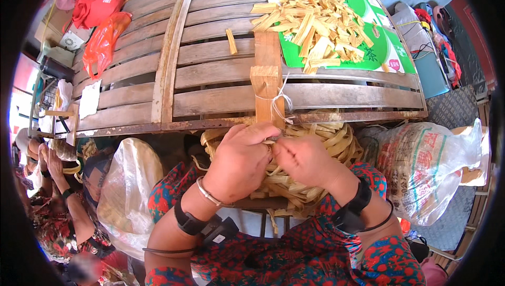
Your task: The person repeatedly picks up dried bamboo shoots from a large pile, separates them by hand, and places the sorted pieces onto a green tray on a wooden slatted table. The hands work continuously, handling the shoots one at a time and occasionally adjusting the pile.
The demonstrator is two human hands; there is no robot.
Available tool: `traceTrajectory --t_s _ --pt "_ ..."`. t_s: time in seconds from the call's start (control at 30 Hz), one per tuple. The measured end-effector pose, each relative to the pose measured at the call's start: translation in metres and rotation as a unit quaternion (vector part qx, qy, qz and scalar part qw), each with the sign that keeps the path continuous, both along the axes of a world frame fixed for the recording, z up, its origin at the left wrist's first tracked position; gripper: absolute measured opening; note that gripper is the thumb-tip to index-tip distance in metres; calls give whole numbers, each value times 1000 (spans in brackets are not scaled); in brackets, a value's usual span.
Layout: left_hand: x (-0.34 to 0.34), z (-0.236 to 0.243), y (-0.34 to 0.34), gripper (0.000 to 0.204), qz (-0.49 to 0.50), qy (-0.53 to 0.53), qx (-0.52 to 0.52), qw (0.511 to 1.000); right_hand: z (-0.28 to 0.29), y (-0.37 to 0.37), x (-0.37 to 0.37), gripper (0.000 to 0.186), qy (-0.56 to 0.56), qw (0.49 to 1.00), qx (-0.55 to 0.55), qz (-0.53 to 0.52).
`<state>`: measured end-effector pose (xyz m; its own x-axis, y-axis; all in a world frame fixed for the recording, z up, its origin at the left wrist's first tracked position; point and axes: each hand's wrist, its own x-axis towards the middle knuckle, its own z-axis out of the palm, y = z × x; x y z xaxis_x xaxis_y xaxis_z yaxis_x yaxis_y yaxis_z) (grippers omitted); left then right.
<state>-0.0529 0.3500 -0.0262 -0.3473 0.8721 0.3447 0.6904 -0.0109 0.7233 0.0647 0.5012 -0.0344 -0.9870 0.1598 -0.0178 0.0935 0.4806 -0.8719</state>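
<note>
My left hand (235, 160) and my right hand (304, 161) meet at the table's front edge, fingers closed in a pinch. What they pinch is mostly hidden; a small pale bit shows between the fingertips. Just beyond them a wooden board (268, 108) lies across the slats and juts past the edge, with a squared wooden block (266, 75) on it. White string (279, 98) is tied around the board, its loose ends hanging near my fingers. Below my hands, a heap of long pale-yellow strips (336, 141) fills a container over my lap.
Short yellow pieces (326, 31) are piled on a green printed sheet (392, 49) on the slatted table (215, 78). One piece (231, 42) lies apart. A stuffed woven sack (415, 165) stands right, a clear plastic bag (129, 189) left. Another person's arm (73, 207) is at far left.
</note>
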Motion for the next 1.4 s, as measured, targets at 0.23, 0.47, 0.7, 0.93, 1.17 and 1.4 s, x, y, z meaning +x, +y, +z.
traceTrajectory --t_s 0.23,0.47,0.7,0.93,1.17,1.4 --pt "-21 16 -16 15 31 -352 83 932 8 14 9 52 -146 873 -465 34" --pt "-10 1 -11 20 14 -601 -60 797 3 5 0 35 -199 888 -412 -35" --pt "-18 -26 0 10 107 -562 39 819 -13 27 -10 32 -33 983 -89 -156" --pt "-33 -48 23 11 250 -121 -63 958 -26 29 -35 25 4 935 250 -251" --pt "18 -17 -2 20 145 -405 -66 900 4 4 -13 20 277 944 178 38" --pt "14 30 -15 20 -268 -580 -127 759 13 10 -6 25 258 957 131 8"
